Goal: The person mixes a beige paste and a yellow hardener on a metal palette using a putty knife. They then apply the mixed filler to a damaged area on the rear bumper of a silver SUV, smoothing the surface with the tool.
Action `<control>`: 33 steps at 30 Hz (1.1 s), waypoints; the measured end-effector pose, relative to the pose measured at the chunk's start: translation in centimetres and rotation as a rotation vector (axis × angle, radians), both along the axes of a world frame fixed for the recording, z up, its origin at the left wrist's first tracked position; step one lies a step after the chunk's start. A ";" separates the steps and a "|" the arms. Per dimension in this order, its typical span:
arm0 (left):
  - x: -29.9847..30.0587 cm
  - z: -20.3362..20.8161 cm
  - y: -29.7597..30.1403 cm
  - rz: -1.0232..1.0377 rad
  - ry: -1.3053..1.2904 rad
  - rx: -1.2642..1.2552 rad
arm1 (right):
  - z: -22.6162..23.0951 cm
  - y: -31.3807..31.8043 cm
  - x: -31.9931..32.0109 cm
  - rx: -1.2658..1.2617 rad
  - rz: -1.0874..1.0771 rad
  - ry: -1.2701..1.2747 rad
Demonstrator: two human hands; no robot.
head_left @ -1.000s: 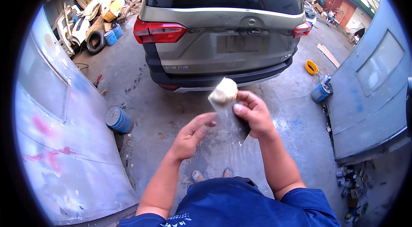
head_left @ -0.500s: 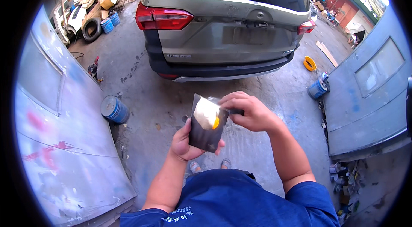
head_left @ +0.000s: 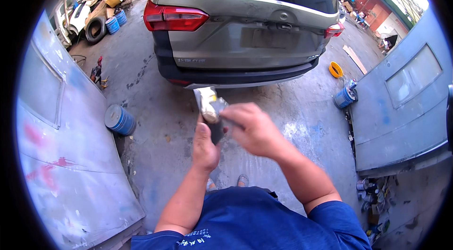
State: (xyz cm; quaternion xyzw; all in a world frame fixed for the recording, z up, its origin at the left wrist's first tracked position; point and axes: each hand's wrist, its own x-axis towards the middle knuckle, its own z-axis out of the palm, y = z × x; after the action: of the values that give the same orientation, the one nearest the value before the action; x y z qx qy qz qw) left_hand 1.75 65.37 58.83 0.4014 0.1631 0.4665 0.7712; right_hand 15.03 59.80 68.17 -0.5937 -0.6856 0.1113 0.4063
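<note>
My left hand (head_left: pixel 205 150) is closed around the lower part of a dark flat mixing board (head_left: pixel 216 133), its thumb along the side. Off-white putty (head_left: pixel 206 108) with a trace of yellow lies on the upper part of the board, which is tilted and seen at a steep angle. A putty knife (head_left: pixel 220 104) is gripped in my right hand (head_left: pixel 257 129), its blade against the putty. Motion blurs the right fingers and the blade. Beyond my hands stands a grey-beige car (head_left: pixel 226 44), its rear toward me.
Blue-grey panels stand on the left (head_left: pixel 80 155) and right (head_left: pixel 406 103). A blue bucket (head_left: pixel 120 120) is by the left panel, another (head_left: pixel 345 96) by the right, near a yellow basin (head_left: pixel 335 69). A rooster (head_left: pixel 97 71) stands at left. Cans (head_left: pixel 370 195) lie at lower right.
The mixing board has tilted to a steeper angle and shifted left with my left hand. My right hand has moved left and down with the putty knife, and the putty looks more gathered.
</note>
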 end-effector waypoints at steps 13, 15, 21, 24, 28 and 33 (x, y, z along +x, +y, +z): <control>-3.3 -0.1 0.9 -0.817 -0.424 -0.451 | 0.0 -0.2 5.5 0.168 0.295 -0.028; -3.3 0.0 0.8 -0.826 -0.440 -0.451 | -1.1 -0.1 6.3 0.144 0.290 -0.006; -2.5 2.4 0.8 -0.462 -0.319 -0.236 | -4.1 -4.2 7.7 -0.175 0.078 0.924; -1.4 2.3 0.5 -0.286 -0.285 -0.210 | -5.9 -5.3 5.1 -0.443 0.134 1.062; 0.6 1.1 -0.5 -0.266 -0.179 -0.020 | -6.4 -3.7 2.9 -0.478 0.086 1.250; -0.4 -1.6 -0.1 -0.130 0.262 0.299 | -3.1 -2.0 4.1 -0.372 0.123 1.320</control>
State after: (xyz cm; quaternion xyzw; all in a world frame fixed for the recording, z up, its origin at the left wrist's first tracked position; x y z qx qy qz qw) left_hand 1.39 65.26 57.23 0.5781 0.1646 0.3787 0.7038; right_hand 19.09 57.83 65.05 -0.4216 -0.2964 0.5883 0.6232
